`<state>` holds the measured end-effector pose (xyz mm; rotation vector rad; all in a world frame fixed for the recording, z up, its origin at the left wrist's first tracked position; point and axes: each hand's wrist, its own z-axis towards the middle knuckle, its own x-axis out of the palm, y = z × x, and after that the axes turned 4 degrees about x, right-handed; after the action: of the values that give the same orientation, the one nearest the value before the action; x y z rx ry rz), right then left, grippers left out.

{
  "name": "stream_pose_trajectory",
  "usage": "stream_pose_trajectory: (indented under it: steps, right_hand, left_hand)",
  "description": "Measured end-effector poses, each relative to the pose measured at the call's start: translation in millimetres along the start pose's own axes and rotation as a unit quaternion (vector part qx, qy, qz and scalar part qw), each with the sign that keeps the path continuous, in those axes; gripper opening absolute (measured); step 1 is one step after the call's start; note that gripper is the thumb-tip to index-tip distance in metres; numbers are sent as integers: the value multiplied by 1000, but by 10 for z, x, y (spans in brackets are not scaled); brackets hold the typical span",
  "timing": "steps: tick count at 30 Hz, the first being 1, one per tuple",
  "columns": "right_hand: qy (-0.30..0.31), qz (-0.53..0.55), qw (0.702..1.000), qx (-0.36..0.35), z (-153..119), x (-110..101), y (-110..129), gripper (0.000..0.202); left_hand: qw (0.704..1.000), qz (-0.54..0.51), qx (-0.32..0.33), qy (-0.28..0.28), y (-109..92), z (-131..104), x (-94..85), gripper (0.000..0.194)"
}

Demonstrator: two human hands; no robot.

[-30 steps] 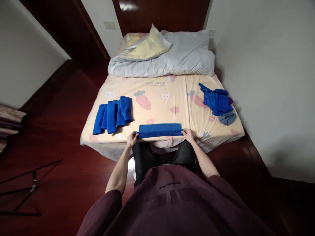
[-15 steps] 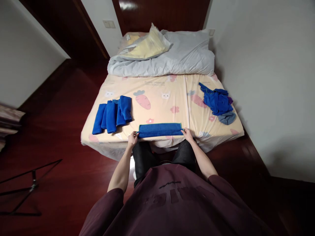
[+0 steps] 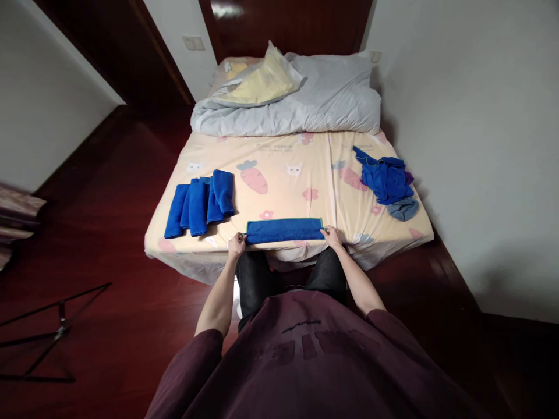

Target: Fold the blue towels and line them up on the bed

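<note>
A blue towel point(image 3: 285, 231) with a green-stitched edge lies as a long narrow strip along the near edge of the bed. My left hand point(image 3: 237, 245) pinches its left end by the near corner. At the opposite end, my right hand point(image 3: 332, 237) has the towel's right edge between thumb and fingers. To the left lie several blue folded towels point(image 3: 198, 207), side by side and partly overlapping. A crumpled heap of blue cloths point(image 3: 384, 179) sits on the right, with a grey-blue cloth point(image 3: 402, 209) at its near side and a bit of purple showing.
The bed point(image 3: 283, 174) has a cream sheet with carrot and rabbit prints. A grey quilt point(image 3: 332, 93) and a pale yellow pillow or cloth point(image 3: 266, 78) are bunched at its head. On the floor at left stand black tripod-like legs point(image 3: 59, 331). A wall point(image 3: 480, 145) runs along the right.
Almost nothing differs. Both hands keep their hold on the towel's ends, and the left arm has shifted very slightly to the right.
</note>
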<state>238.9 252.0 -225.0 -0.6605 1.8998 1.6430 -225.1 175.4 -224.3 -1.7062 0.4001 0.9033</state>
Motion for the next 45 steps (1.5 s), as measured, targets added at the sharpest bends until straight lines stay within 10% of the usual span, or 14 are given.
stream_pose_trajectory:
  steps: [10, 18, 27, 37, 45]
  right_hand:
    - [-31, -28, 999, -15, -76, -29, 105, 21]
    - [31, -137, 963, -231, -448, -160, 197, 47]
    - [65, -204, 950, -229, -265, -77, 160, 54]
    - [14, -258, 948, -185, -223, 115, 358, 52]
    - [80, -147, 965, -200, -357, -201, 99, 49]
  left_hand:
    - [1000, 2, 22, 7, -56, -36, -81, 25]
    - [954, 83, 284, 57, -197, -286, -82, 51]
    - [939, 189, 272, 90, -146, -302, 175, 79]
    - [932, 224, 263, 105, -345, -119, 71, 62]
    - [948, 113, 275, 118, 56, -207, -89, 61]
